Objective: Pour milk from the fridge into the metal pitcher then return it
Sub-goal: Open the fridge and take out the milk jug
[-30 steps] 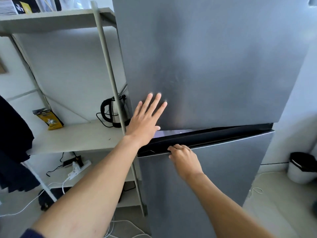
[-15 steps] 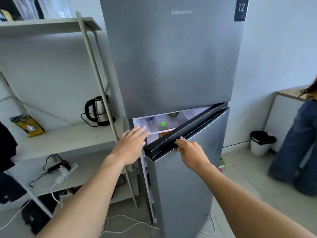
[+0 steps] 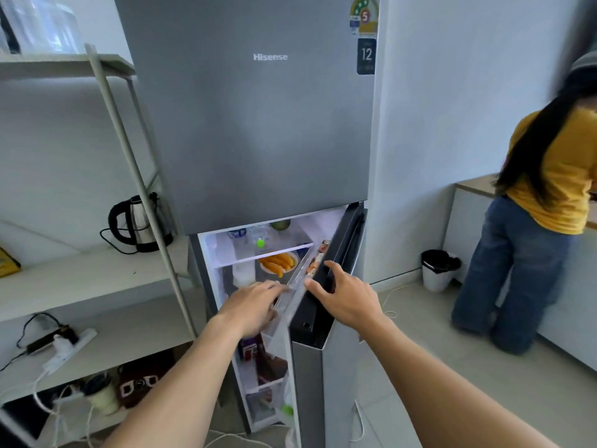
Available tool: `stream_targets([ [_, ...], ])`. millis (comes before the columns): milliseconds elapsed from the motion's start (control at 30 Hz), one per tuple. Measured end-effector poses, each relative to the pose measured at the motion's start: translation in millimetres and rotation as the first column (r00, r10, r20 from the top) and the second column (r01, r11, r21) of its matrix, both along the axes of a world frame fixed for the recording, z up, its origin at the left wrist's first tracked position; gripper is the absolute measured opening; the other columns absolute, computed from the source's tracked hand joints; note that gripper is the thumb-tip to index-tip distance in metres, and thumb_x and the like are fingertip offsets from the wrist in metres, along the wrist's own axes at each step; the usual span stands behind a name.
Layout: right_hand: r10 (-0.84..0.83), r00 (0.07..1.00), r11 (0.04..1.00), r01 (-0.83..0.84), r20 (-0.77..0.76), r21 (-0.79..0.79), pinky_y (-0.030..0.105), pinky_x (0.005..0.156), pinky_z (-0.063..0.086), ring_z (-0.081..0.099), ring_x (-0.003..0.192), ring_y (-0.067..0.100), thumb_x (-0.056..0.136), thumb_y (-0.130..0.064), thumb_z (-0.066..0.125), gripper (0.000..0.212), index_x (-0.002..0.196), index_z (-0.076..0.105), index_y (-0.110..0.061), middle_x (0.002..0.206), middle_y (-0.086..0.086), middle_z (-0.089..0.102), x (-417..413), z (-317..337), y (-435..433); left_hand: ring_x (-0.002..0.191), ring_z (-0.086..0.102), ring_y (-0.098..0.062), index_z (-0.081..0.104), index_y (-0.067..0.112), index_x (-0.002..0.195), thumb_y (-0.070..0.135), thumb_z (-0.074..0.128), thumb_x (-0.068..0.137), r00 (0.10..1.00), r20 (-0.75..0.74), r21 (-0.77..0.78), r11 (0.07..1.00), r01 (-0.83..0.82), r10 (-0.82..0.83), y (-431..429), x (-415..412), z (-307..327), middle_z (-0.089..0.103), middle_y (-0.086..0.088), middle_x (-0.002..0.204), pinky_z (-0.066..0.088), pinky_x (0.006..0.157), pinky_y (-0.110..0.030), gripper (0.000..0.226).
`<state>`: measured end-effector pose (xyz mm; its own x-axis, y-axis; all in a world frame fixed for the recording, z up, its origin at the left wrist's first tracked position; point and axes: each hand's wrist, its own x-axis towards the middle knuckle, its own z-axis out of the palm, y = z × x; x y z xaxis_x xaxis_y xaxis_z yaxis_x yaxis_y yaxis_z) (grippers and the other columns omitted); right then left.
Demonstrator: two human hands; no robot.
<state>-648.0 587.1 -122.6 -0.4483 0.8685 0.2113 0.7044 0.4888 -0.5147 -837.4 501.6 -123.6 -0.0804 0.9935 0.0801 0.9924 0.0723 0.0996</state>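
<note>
Fridge [image 3: 258, 124] upright; lower door [image 3: 339, 399] open rightward; right hand [image 3: 345, 299] grips its top; left hand [image 3: 252, 305] flat at opening.

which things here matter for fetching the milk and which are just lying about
For the job: fridge door, held by the right hand; left hand stretched toward the fridge shelves; milk itself not identifiable.
Lying about: kettle, power strip, bin, plate of orange food.

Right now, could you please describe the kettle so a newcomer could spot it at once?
Left of the tall grey fridge stands a pale shelf unit. The kettle sits on its second shelf down: the only steel body with a black handle.
</note>
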Motion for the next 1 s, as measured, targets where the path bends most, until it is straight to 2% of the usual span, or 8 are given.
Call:
stream_targets([
  [167, 0.021, 1.000, 0.990, -0.019, 0.011, -0.140, 0.038, 0.086, 0.051, 0.060, 0.109, 0.027, 0.082, -0.070, 0.045, 0.071, 0.143, 0.030, -0.038, 0.129, 0.001, 0.060, 52, 13, 10, 0.132, 0.047, -0.016, 0.051, 0.034, 0.136, 0.012, 0.052, 0.096, 1.000, -0.027, -0.097, 0.995, 0.005, -0.007, 16, 57, -3, 0.049, 0.009, 0.146, 0.044, 0.105, -0.037, 0.046],
  [333, 0.018, 1.000, 0.977, -0.017, 0.005, -0.212, 0.040, 0.093, 0.047, 0.054, 0.117, 0.028, 0.085, -0.056, 0.051, 0.067, 0.144, 0.030, -0.033, 0.140, 0.003, 0.049, 97, 23, 20, 0.125, 0.054, -0.025, 0.040, 0.034, 0.145, -0.009, 0.056, 0.086, 0.998, -0.051, -0.229, 0.973, -0.039, 0.028, 21, 112, -11, 0.045, 0.001, 0.148, 0.053, 0.087, -0.034, 0.075],
  [500, -0.008, 0.993, 0.980, 0.032, 0.120, -0.199, 0.044, 0.098, 0.044, 0.049, 0.123, 0.035, 0.091, -0.042, 0.043, 0.063, 0.150, 0.025, -0.026, 0.151, 0.006, 0.029, 147, 27, 33, 0.129, 0.050, -0.023, 0.051, 0.035, 0.136, -0.007, 0.050, 0.085, 0.996, -0.076, -0.302, 0.953, 0.013, -0.038, 34, 152, -21, 0.052, -0.002, 0.143, 0.047, 0.098, -0.036, 0.066],
  [633, -0.017, 0.963, 0.997, 0.036, 0.269, -0.066, 0.043, 0.090, 0.043, 0.048, 0.122, 0.033, 0.096, -0.017, 0.035, 0.050, 0.146, 0.027, -0.014, 0.142, 0.009, 0.039, 184, 24, 43, 0.133, 0.045, -0.023, 0.060, 0.035, 0.127, 0.012, 0.060, 0.088, 0.996, -0.040, -0.327, 0.943, 0.059, -0.077, 49, 196, -28, 0.049, 0.000, 0.144, 0.042, 0.105, -0.039, 0.045],
  [700, -0.049, 0.942, 0.996, 0.023, 0.331, 0.081, 0.039, 0.098, 0.040, 0.041, 0.130, 0.030, 0.096, -0.008, 0.034, 0.050, 0.145, 0.024, -0.006, 0.144, 0.012, 0.037, 203, 15, 44, 0.140, 0.036, -0.022, 0.061, 0.033, 0.128, 0.023, 0.065, 0.088, 0.994, -0.043, -0.315, 0.946, 0.083, -0.101, 59, 216, -32, 0.039, -0.001, 0.152, 0.035, 0.111, -0.038, 0.041],
  [800, -0.097, 0.882, 0.965, -0.029, 0.462, 0.259, 0.039, 0.116, 0.025, 0.017, 0.145, 0.029, 0.100, -0.019, 0.034, 0.059, 0.149, 0.008, 0.000, 0.157, 0.017, 0.016, 229, -1, 50, 0.139, 0.038, -0.022, 0.062, 0.029, 0.127, 0.030, 0.065, 0.089, 0.992, -0.020, -0.294, 0.949, 0.117, -0.129, 71, 243, -35, 0.041, 0.000, 0.150, 0.036, 0.109, -0.037, 0.038],
  [900, -0.182, 0.804, 0.935, -0.037, 0.566, 0.353, 0.045, 0.119, 0.014, 0.004, 0.147, 0.032, 0.102, -0.038, 0.027, 0.069, 0.149, -0.005, 0.000, 0.160, 0.018, 0.003, 254, -12, 58, 0.122, 0.053, -0.025, 0.062, 0.025, 0.122, 0.033, 0.064, 0.090, 0.988, -0.020, -0.282, 0.949, 0.140, -0.152, 87, 271, -38, 0.058, -0.001, 0.130, 0.045, 0.096, -0.036, 0.033],
  [1000, -0.246, 0.772, 0.909, -0.025, 0.586, 0.415, 0.047, 0.119, 0.001, -0.003, 0.147, 0.035, 0.102, -0.045, 0.023, 0.073, 0.148, -0.009, 0.001, 0.160, 0.020, -0.004, 271, -22, 58, 0.113, 0.057, -0.027, 0.064, 0.024, 0.116, 0.034, 0.063, 0.091, 0.984, -0.043, -0.264, 0.952, 0.157, -0.174, 102, 296, -42, 0.060, -0.004, 0.119, 0.045, 0.087, -0.036, 0.027],
])
